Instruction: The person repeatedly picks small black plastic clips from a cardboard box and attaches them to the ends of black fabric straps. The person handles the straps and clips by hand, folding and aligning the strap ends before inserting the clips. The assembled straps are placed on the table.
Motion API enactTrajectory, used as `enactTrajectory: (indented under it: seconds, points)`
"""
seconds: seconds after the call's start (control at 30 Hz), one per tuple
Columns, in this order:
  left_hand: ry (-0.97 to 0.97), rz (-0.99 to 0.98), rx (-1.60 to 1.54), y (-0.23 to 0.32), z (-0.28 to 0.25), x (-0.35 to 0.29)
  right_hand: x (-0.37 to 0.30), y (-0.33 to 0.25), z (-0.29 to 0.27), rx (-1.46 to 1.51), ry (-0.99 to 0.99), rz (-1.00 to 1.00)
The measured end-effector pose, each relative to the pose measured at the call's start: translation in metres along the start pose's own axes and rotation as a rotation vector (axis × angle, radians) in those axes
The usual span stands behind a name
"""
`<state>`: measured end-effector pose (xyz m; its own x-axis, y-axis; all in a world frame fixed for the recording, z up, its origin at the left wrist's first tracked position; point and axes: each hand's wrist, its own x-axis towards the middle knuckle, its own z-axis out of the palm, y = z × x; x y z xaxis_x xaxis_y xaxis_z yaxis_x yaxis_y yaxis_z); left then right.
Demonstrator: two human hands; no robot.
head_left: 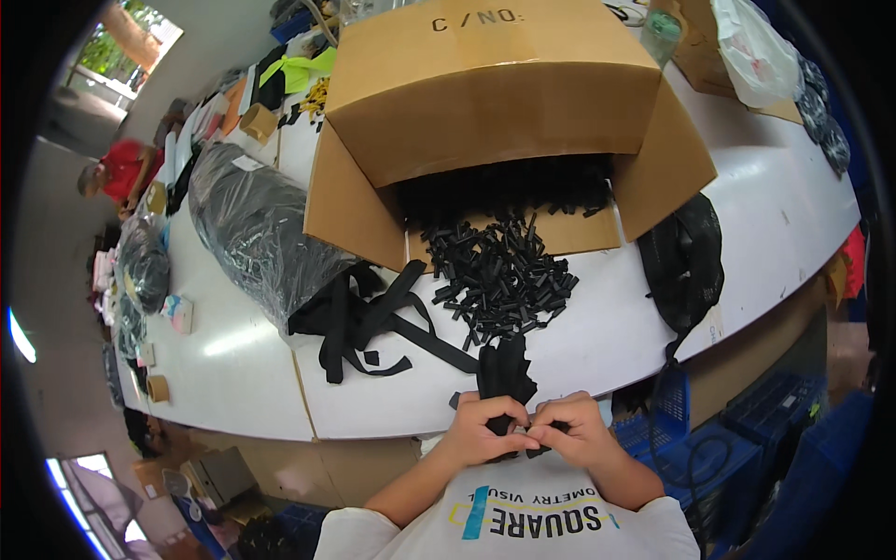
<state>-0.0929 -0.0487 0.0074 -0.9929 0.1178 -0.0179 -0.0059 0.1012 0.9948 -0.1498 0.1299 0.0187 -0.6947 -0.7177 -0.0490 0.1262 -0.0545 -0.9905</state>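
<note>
My left hand (487,426) is closed, fingers curled round the lower end of a bunch of black fabric straps (505,371) at the table's near edge. Close against it, my right hand (571,431) pinches a small black piece (538,452); its exact kind is mostly hidden by the fingers. The fingertips of both hands meet in front of my shirt. Beyond the straps lies a heap of short black pieces (499,271), spilling from the mouth of an open cardboard box (495,103) lying on its side.
Loose black straps (373,322) lie left of the heap, beside a large plastic-wrapped black bundle (266,224). A black mesh bag (686,271) hangs over the right table edge above blue crates (728,467). A person in red (123,173) is at the far left.
</note>
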Motion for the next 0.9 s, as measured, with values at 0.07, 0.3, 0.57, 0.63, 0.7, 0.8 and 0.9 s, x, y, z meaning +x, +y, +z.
enactTrajectory:
  seconds: [0.07, 0.3, 0.57, 0.63, 0.7, 0.8, 0.9]
  points:
    - [-0.008, -0.018, -0.038, -0.005, 0.005, -0.002, 0.003, -0.003, -0.011, -0.007, -0.104, 0.001]
    - [0.075, -0.032, -0.117, 0.008, 0.029, -0.002, 0.009, -0.016, -0.039, -0.143, -0.278, 0.018]
    - [0.519, 0.235, 0.191, 0.019, 0.058, -0.006, -0.008, 0.004, -0.023, 0.119, -0.012, 0.109]
    - [0.502, 0.105, 0.167, 0.022, 0.057, -0.012, -0.013, 0.009, -0.014, 0.183, 0.066, 0.112]
    - [0.454, 0.041, 0.104, 0.017, 0.055, -0.019, -0.009, 0.005, -0.005, 0.218, 0.107, 0.078]
    - [0.4, 0.04, 0.131, 0.008, 0.038, -0.032, -0.002, -0.006, 0.007, 0.167, 0.154, 0.059]
    - [0.505, 0.034, 0.074, 0.008, 0.032, -0.035, 0.002, -0.001, 0.009, 0.01, 0.107, 0.026]
